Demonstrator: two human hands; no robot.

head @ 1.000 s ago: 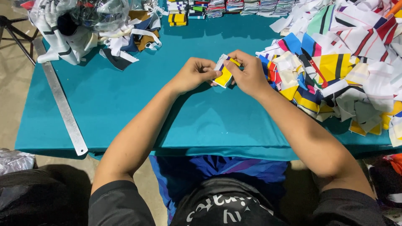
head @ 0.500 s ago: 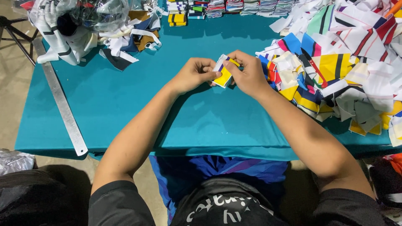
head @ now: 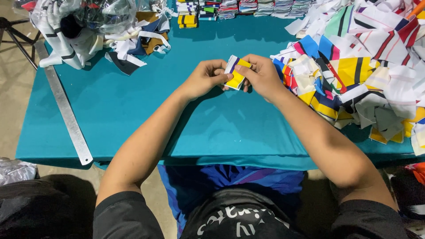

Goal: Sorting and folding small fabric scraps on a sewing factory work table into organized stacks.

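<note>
Pinched between left hand (head: 204, 79) and right hand (head: 261, 76), a small yellow-white striped fabric piece (head: 235, 72) hovers above the teal table (head: 133, 110); folded stacks (head: 230, 9) look finished, while the loose scrap heap (head: 367, 75) remains large.

A textile sorting workshop: teal cloth-covered worktable (head: 133, 110), heaped multicoloured striped fabric scraps (head: 363, 75), long steel ruler (head: 64, 106), neat folded fabric stacks (head: 248, 8) along far edge.
</note>
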